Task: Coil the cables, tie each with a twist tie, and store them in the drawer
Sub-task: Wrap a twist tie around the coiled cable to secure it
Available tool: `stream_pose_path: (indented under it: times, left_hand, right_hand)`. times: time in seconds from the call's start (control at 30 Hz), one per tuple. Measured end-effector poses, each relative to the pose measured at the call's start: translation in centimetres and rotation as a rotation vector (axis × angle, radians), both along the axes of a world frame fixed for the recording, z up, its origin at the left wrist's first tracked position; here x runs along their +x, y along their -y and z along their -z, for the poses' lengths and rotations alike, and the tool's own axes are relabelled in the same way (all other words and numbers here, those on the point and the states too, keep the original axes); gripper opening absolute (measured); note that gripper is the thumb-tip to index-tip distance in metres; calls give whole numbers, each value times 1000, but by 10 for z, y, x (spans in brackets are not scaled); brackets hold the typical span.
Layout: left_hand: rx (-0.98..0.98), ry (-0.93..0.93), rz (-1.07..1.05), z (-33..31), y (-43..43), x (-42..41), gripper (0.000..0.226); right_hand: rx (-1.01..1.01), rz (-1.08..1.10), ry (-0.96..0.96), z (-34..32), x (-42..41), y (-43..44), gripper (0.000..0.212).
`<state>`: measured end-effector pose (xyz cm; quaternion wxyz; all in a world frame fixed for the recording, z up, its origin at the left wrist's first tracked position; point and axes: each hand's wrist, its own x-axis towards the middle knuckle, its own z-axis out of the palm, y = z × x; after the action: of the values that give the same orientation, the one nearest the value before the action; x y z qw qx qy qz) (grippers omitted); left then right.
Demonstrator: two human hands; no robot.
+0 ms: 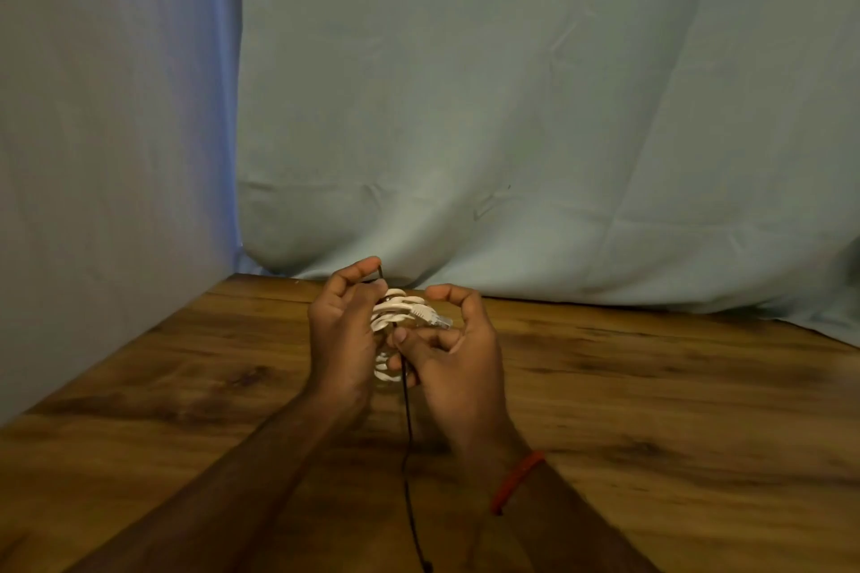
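Now cable (395, 309) sits gripped in left hand (342, 340) — right hand (458, 358) pinches tie (408, 409).

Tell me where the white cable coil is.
Head view, centre: the white cable coil is held over the wooden table between the left hand and right hand.

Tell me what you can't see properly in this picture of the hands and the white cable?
The white cable coil: head view, its middle is hidden by the left hand and right hand, so loops cannot be counted.
The black twist tie: whether it goes round the coil yet is hidden behind both hands.
Tie's lower end: dark and blurred at the bottom edge.
The drawer: nowhere in view.
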<state>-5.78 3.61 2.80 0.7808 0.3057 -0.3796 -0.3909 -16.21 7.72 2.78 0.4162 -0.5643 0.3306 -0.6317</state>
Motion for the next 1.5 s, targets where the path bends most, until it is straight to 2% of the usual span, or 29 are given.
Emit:
stream_pose_path:
  times: [0.13, 0.3, 0.4, 0.53, 0.63, 0.77, 0.83, 0.93, 1.0, 1.07, 1.17, 1.5]
  left_hand:
    - [28, -7, 29, 0, 0, 0, 26]
    - [72, 6, 35, -1, 0, -1, 11]
    - [12, 127, -55, 1, -1, 0, 8]
    - [-87, 406, -247, 2, 7, 10, 19]
    - [-143, 564, -366, 5, 15, 23, 25]
    - [-152, 610, -412, 8, 23, 33, 25]
    - [-131, 603, -415, 8, 26, 37, 25]
    - [-119, 601, -425, 8, 28, 41, 30]
    - [-116, 610, -419, 9, 29, 42, 32]
    - [-115, 652, -419, 10, 29, 41, 27]
    - [-131, 731, -418, 11, 29, 40, 19]
    - [-160, 838, -407, 16, 31, 44, 17]
  right_hand:
    - [24, -28, 20, -2, 0, -2, 42]
    - [26, -33, 15, -2, 0, 0, 42]
    - [70, -49, -5, -4, 0, 0, 47]
    - [244, -182, -18, -14, -8, 0, 58]
    - [263, -275, -155, -23, -18, -2, 49]
    - [242, -387, -322, -34, -28, -7, 29]
    - [254, -488, -227, -37, -33, -6, 30]
    - [265, -603, 109, -38, -41, 1, 24]
    - [249, -590, 244, -37, -47, 8, 30]
    - [238, -533, 296, -35, -51, 13, 32]
    - [216, -386, 303, -35, -50, 11, 21]
    - [279, 16, 313, -29, -57, 24, 13]
